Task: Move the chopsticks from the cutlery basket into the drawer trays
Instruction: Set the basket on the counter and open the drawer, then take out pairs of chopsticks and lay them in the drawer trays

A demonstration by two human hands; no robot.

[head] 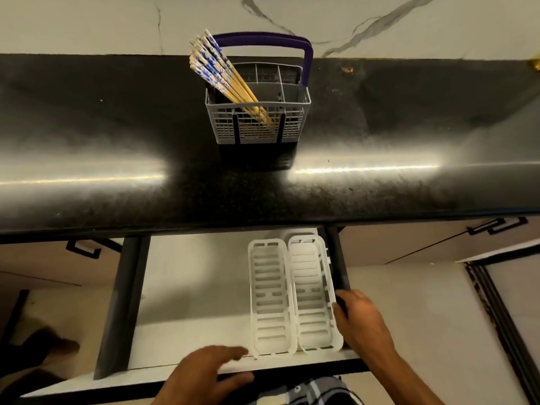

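Chopsticks (222,80) lean up-left in basket (258,112) | trays (292,296) lie lengthwise in drawer (187,287) | left hand (201,372) spread on drawer front, right hand (361,320) gripping drawer side, both empty

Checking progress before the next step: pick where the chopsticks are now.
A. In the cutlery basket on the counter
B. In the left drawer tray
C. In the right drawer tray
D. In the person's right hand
A: the chopsticks stand bundled in the cutlery basket on the counter; both drawer trays lie empty.
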